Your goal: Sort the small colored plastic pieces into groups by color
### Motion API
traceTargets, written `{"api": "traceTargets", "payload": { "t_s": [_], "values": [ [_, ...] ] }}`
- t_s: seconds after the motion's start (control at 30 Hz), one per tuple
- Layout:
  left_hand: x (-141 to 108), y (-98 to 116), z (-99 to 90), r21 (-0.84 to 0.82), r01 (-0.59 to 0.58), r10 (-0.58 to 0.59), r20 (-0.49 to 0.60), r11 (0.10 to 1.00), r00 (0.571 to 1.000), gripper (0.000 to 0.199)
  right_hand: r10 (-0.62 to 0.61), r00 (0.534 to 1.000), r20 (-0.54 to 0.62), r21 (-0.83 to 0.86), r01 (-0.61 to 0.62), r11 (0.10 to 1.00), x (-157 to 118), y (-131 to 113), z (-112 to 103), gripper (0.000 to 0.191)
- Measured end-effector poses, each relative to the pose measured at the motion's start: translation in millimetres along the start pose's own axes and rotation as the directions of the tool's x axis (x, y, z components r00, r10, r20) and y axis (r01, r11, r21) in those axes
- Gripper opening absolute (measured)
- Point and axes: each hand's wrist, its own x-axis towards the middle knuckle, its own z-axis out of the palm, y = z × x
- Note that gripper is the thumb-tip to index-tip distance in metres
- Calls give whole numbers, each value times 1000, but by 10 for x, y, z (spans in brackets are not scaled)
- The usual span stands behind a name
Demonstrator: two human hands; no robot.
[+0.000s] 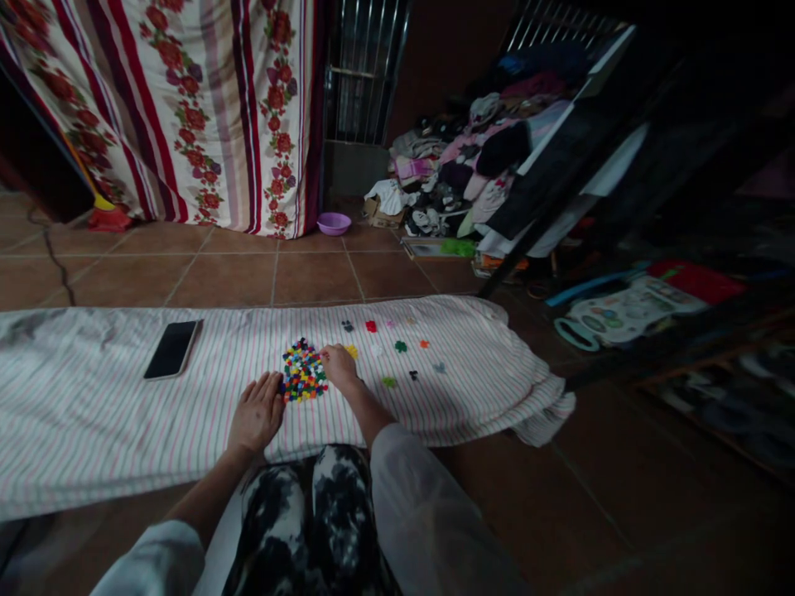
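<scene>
A mixed pile of small multicoloured pieces (303,377) lies on a striped cloth (248,339); their exact kind is too small to tell. Flat on the cloth, my left hand (257,410) has its fingers stretched out, their tips against the pile's left edge. My right hand (339,366) is at the pile's right edge with fingers pinched together, and whatever they hold cannot be made out. To its right sit small single-colour groups, among them a red group (371,326), a green group (401,346), a lime group (388,382) and an orange group (424,343). A yellow group (352,351) is partly behind my right hand.
A phone (172,349) rests on the cloth to the left. Beyond the tiled floor are a floral curtain (217,116), a purple basin (334,223) and a heap of clothes (460,165). A dark slanted post (522,252) stands at the right.
</scene>
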Motion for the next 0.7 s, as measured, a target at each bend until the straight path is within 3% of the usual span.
{"api": "traceTargets", "payload": {
  "t_s": [0.5, 0.7],
  "values": [
    [-25, -56, 40, 12, -62, 63, -56, 998, 996, 46, 45, 996, -73, 135, -34, 990, -89, 44, -39, 17],
    [-24, -76, 85, 30, -71, 73, -68, 997, 995, 48, 72, 979, -191, 231, -26, 973, 34, 379, -240, 22]
  ]
}}
